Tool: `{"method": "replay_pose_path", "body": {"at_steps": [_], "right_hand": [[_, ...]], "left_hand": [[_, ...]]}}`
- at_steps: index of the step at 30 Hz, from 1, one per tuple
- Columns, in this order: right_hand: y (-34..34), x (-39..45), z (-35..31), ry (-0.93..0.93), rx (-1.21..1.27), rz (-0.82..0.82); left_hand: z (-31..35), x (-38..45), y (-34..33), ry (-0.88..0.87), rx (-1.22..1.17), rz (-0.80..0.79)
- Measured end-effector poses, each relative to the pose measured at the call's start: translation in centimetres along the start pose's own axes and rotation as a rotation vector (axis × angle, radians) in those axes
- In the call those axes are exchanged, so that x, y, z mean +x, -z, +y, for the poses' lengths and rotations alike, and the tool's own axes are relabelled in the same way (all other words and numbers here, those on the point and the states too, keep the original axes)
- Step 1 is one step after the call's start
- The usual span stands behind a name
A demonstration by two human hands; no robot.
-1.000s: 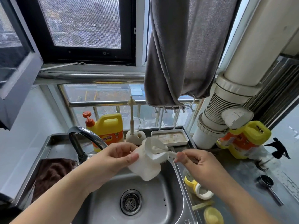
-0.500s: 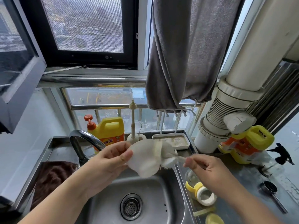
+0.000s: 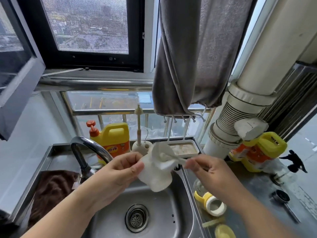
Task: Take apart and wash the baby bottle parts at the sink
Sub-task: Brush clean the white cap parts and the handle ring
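Brush withdrawn slightly; both hands gripping bottle.

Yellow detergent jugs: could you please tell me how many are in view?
2: one yellow jug stands behind the faucet; the other sits right, beside the pipe. More may be hidden.

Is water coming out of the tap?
Off. No stream falls from the tap into the sink, while the hands scrub the bottle.
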State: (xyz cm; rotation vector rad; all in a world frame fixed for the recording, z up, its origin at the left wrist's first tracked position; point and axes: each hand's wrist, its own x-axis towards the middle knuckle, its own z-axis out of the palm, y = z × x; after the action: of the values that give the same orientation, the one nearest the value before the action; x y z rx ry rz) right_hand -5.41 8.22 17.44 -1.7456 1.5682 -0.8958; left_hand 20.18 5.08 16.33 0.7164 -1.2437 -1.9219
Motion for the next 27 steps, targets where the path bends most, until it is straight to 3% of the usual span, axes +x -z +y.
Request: {"method": "replay_pose_path", "body": {"at_steps": [4,14,19,23,27], "right_hand": [[0.9,0.6,0.9,-0.059,-0.040,0.080],[-0.1,0.1,0.8,-0.139,0.008,0.022],[-0.9,-1.0,1.2,-0.160,0.072,0.041],[-1.0,-0.6,0.7,-0.098,0.002,-0.006],[-1.1,-0.6,0.5,-0.039,-0.059,-0.005]], "left_hand": [[0.3,-0.2,-0.1,-0.034,-0.047,0.004],[0.1,-0.4,0.7,-0.084,-0.181,0.077],[0.4,-0.8,1.5,-0.042,-0.231,-0.003],[1.1,-0.7,0.5,0.188,-0.026,0.049],[1.7,0.3,-0.1,0.197,0.208,0.038]]}}
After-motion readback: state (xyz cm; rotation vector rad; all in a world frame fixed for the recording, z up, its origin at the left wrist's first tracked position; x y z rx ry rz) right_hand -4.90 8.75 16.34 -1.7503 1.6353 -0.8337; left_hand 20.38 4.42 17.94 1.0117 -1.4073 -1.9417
